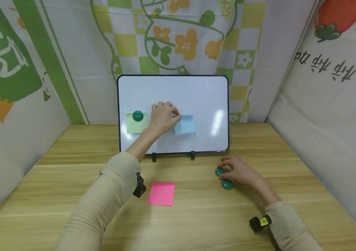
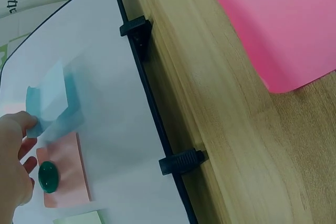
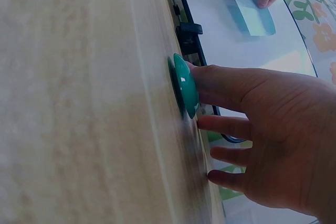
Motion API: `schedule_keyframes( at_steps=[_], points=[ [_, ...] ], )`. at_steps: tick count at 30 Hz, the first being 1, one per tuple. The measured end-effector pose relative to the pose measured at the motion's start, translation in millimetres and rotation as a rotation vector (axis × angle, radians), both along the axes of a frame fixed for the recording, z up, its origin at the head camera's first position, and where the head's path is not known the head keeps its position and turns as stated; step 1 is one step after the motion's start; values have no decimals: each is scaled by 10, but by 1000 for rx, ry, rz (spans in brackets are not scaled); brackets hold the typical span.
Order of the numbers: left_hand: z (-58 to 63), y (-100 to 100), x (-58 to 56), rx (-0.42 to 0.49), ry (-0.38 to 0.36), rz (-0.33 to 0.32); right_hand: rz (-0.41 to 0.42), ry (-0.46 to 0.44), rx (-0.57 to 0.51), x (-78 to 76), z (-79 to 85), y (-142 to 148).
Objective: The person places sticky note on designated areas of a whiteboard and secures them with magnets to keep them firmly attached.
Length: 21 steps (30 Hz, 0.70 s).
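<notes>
My left hand pinches the top left corner of a light blue sticky note, holding it against the whiteboard. In the left wrist view, a salmon sticky note under a round green magnet lies beside that hand; the head view has it hidden behind the hand. A pale green sticky note hangs at the board's left under another green magnet. On the table, my right hand pinches a green magnet between thumb and finger. A second magnet lies close by.
A bright pink sticky note lies on the wooden table in front of the board. Two black feet support the board's lower edge. Printed cloth hangs behind and at both sides.
</notes>
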State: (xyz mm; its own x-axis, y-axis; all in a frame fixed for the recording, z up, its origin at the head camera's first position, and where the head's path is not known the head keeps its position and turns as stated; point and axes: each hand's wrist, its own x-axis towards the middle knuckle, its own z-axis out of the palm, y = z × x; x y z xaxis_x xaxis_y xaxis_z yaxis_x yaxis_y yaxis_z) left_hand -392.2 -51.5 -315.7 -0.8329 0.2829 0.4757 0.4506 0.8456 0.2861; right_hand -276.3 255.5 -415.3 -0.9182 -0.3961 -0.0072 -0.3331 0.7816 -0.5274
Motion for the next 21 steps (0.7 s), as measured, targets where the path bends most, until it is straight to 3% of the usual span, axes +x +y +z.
schedule_keyframes(
  at_steps=[10,21],
  points=[
    [-33,10,-53,1,34,26,3,10,3,6,8,13],
    [-64,20,-109,-79,107,56,4,2,-14,6,10,6]
  ],
)
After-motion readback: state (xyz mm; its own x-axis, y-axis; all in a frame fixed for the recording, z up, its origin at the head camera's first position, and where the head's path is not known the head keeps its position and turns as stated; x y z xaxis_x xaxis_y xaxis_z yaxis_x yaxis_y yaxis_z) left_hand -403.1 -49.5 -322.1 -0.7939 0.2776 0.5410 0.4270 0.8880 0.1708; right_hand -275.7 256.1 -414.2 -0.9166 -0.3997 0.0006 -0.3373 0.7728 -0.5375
